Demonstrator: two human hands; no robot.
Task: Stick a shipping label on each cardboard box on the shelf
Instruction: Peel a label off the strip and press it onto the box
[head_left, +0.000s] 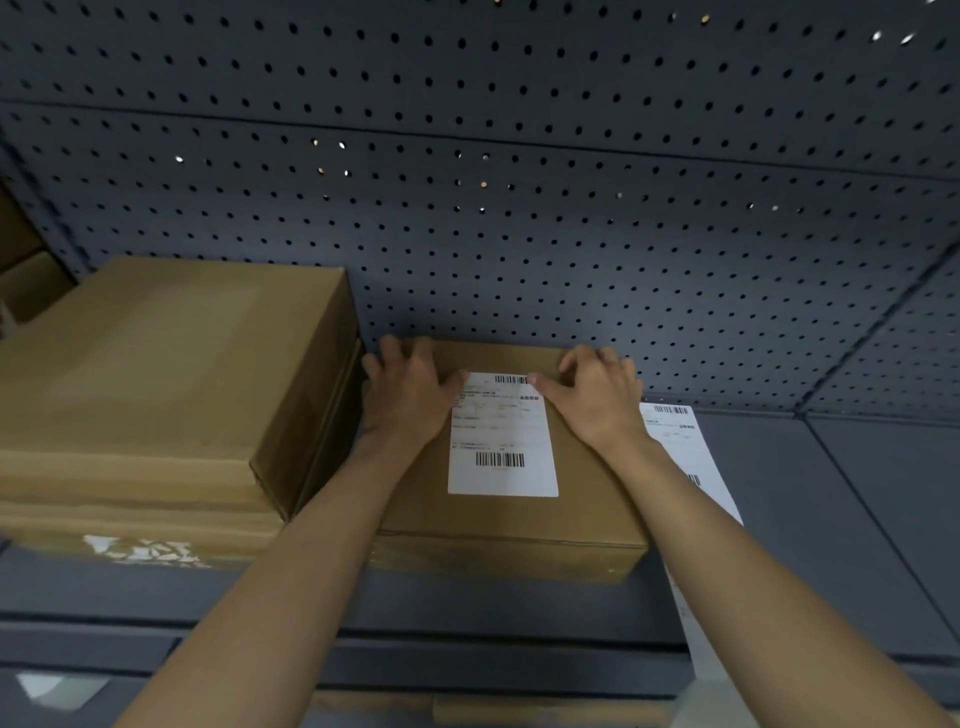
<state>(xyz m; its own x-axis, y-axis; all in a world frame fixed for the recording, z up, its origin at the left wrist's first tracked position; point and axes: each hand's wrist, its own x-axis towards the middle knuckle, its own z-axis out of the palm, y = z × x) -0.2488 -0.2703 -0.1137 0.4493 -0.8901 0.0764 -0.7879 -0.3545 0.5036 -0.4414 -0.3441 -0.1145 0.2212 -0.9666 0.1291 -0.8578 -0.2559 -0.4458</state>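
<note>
My left hand (410, 395) and right hand (597, 400) lie spread on the flat brown cardboard box (514, 525) on the dark grey metal shelf (831, 519). They grip nothing, thumbs pressing the top corners of the white rectangular barcoded shipping label (503, 441) on the lid. Label's thin, floppy, prob. creases easily, so press from middle out to the edges. Box looks stiff enough to press on.
</note>
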